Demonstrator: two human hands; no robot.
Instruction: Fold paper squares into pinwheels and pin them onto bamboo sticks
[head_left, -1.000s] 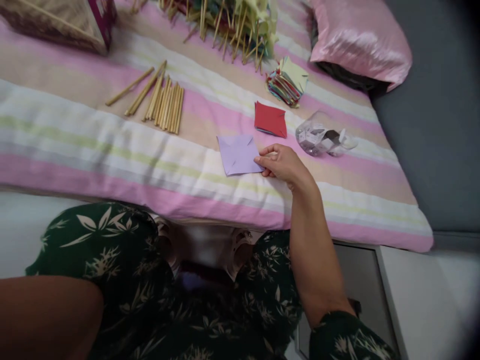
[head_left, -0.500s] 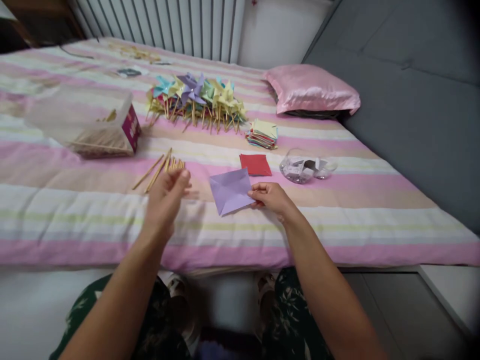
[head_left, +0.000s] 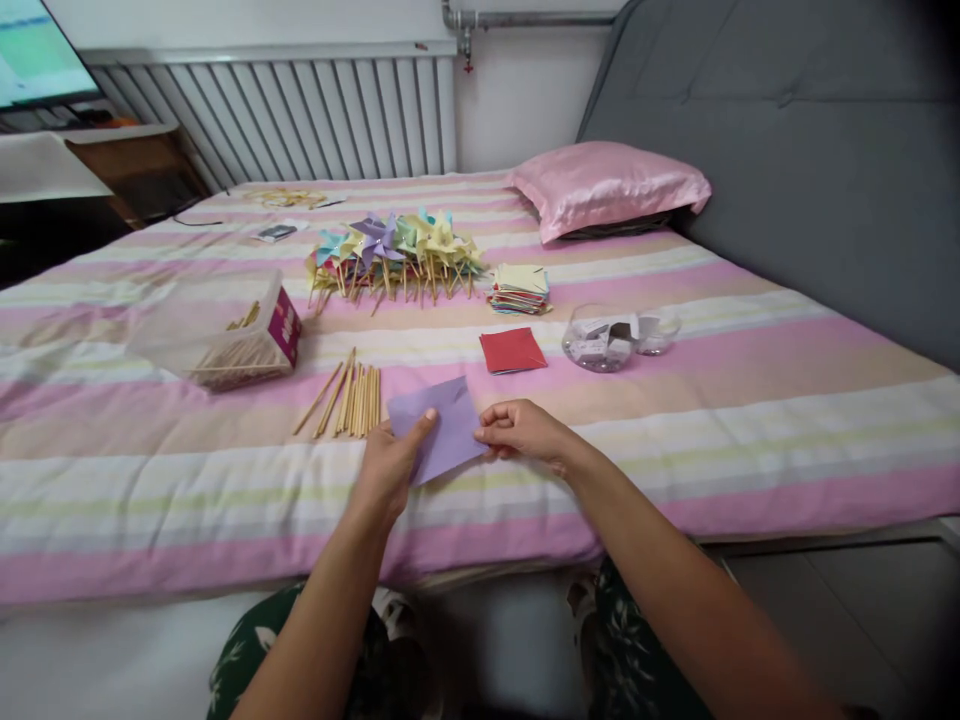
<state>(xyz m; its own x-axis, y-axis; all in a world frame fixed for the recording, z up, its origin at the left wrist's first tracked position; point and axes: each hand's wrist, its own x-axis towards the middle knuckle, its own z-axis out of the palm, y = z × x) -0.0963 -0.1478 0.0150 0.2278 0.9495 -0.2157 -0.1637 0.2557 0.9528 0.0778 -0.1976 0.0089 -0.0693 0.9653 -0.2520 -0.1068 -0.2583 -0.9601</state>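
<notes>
Between my two hands, just above the bed, is a square sheet of purple paper point(head_left: 448, 428). My left hand point(head_left: 394, 455) grips its left side, thumb on top and fingers underneath. At the right edge, my right hand point(head_left: 521, 435) pinches the sheet with its fingertips. Several thin wooden sticks point(head_left: 360, 402) lie side by side just past my left hand. Beyond the purple sheet rests a small pile of red paper squares point(head_left: 514, 350). Farther back is a stack of mixed paper squares point(head_left: 519, 287), pale yellow on top.
Finished paper pinwheels point(head_left: 390, 250) are heaped at mid-bed. A clear plastic box point(head_left: 217, 345) with more sticks lies on the left. To the right sits a clear container point(head_left: 604, 340) with small items. A pink pillow point(head_left: 611, 190) leans near the grey headboard point(head_left: 787, 140).
My left hand has come in from the left and taken hold of the purple paper, which it was apart from before. My right hand keeps its pinch. The view has tilted up.
</notes>
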